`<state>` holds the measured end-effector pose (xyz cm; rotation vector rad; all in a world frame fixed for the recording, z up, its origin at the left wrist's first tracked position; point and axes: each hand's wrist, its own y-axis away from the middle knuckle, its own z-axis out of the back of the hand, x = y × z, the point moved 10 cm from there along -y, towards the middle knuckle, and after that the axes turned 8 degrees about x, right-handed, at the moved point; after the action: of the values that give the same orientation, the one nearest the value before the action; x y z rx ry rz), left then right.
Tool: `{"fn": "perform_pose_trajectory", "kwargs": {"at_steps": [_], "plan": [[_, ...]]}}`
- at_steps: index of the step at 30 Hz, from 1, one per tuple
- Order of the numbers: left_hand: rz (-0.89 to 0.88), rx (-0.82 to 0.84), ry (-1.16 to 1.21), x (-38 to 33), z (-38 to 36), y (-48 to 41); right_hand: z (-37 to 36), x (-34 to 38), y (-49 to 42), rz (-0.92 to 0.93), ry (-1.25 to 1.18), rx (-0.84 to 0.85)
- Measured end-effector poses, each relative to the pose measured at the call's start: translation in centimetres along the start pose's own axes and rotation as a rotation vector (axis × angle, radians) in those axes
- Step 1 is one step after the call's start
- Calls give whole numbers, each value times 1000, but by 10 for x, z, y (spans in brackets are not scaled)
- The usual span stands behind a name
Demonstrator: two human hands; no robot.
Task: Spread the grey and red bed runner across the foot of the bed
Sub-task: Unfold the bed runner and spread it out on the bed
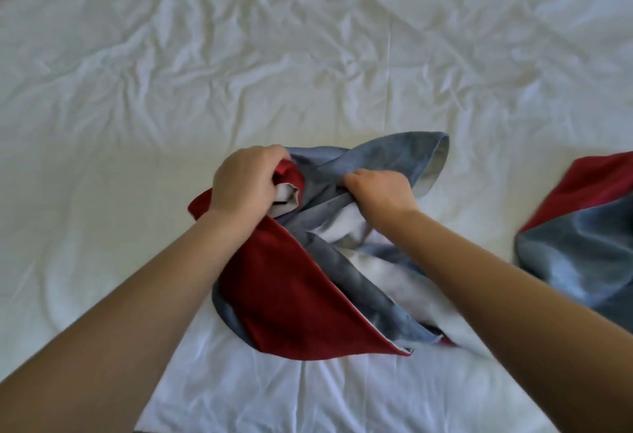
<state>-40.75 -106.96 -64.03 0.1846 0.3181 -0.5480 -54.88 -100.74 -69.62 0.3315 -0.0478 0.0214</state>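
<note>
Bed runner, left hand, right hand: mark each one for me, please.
bed runner (pixel 291 295), head view, red panel under the left wrist.
left hand (pixel 245 182), head view, back of hand, gripping red cloth.
right hand (pixel 380 189), head view, back of hand, gripping grey cloth.

Bright, soft daylight with faint shadows; wide-angle bending at the edges, slight motion blur lower right.

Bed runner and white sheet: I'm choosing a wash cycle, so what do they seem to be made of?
The bed runner looks like soft woven cloth, since it bunches in limp folds. Its grey face is faintly glossy, perhaps satin-like, the red face is matte, and the lining is pale. The white sheet looks like thin matte cloth, probably cotton, given its fine sharp creases.
</note>
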Motion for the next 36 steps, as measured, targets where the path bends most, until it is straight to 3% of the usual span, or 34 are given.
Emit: {"fn": "perform_pose_trajectory", "kwargs": {"at_steps": [5,8,11,14,16,17,19,21,24,26,28,32,36], "plan": [[46,-191,-23,43,57,14,78,-11,-11,197,67,-264],[213,-272,-33,101,79,31,116,-38,-19,185,28,-416],[377,-165,-49,155,65,55,98,-66,-42,92,93,-246],[511,21,-93,177,31,70,47,-67,-54,83,190,67],[548,38,-186,172,27,65,13,-67,-57,48,122,293],[522,-3,-229,162,31,59,4,-69,-57,11,71,367],[367,-75,-189,128,38,41,14,-67,-59,-40,-20,321],[78,47,-98,79,23,22,38,-48,-55,30,-81,156],[-210,320,-95,25,-21,18,54,18,-26,378,-148,72],[-251,391,-78,17,-38,18,42,56,-9,541,-77,102],[-259,431,-82,20,-50,18,25,77,-8,590,44,135],[-249,435,-92,27,-58,19,7,81,-20,555,245,143],[-239,375,18,37,-44,23,10,77,-22,499,296,142]]}}
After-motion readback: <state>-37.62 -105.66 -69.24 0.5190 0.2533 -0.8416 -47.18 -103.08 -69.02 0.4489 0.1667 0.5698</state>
